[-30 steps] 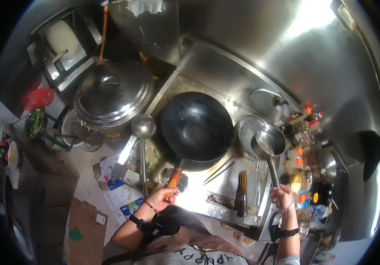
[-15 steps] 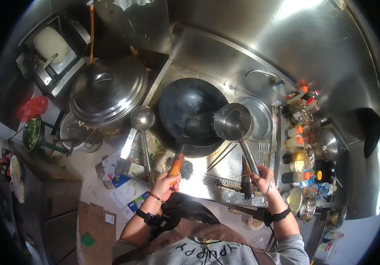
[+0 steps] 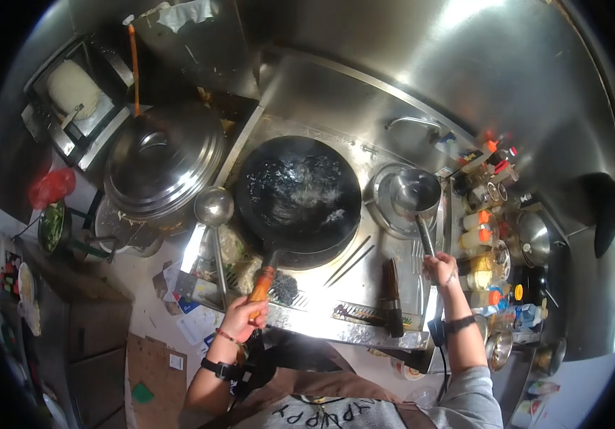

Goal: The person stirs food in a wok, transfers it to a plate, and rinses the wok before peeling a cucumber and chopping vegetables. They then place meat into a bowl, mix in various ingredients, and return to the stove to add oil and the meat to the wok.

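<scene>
Wok (image 3: 298, 193) centre on stove, lidded pot (image 3: 163, 159) left, basin (image 3: 402, 201) right (ladle (image 3: 415, 193) inside), bottles (image 3: 480, 229) beyond

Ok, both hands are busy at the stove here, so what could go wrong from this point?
The wok looks wet inside and the left hand holds it only by the handle end, so a tilt could slop liquid out. The right hand holds the ladle over the metal basin, close to crowded sauce bottles it might knock.

Left hand (image 3: 239, 314) clenched, arm bent; right hand (image 3: 441, 269) clenched, arm extended.
</scene>
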### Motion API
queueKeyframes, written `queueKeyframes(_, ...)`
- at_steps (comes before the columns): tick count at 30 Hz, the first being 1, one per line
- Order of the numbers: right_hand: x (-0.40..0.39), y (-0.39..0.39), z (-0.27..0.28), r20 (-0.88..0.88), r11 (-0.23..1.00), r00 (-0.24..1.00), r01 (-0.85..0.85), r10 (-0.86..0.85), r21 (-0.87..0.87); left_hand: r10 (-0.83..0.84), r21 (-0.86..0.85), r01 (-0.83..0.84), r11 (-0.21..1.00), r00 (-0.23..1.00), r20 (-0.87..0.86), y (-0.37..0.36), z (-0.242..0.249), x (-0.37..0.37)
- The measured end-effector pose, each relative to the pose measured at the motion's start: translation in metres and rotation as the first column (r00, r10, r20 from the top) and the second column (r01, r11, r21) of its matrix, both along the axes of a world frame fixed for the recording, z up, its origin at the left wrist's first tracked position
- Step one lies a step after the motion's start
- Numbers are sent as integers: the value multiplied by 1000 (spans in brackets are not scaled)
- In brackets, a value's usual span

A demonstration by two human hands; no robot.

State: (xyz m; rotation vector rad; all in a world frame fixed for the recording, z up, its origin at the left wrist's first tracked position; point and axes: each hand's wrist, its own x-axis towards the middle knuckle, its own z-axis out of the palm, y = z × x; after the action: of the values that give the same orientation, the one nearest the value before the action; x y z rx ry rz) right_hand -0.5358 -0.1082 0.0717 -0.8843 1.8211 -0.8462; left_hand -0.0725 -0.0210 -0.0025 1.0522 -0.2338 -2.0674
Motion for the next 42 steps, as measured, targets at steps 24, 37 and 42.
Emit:
queueKeyframes(24, 19, 149, -143, -634, 989, 769, -140, 80, -45, -59, 49, 55, 997, 996, 72, -3, 3, 3)
queueKeyframes(37, 209, -118, -53, -732, 486, 143, -827, 666, 282, -87, -10, 88, 996, 994, 66, -2, 3, 0)
queueKeyframes(42, 199, -92, -4, -547, 287, -67, -795, 834, 535, -144, -17, 145, 989, 988, 49, -2, -3, 1)
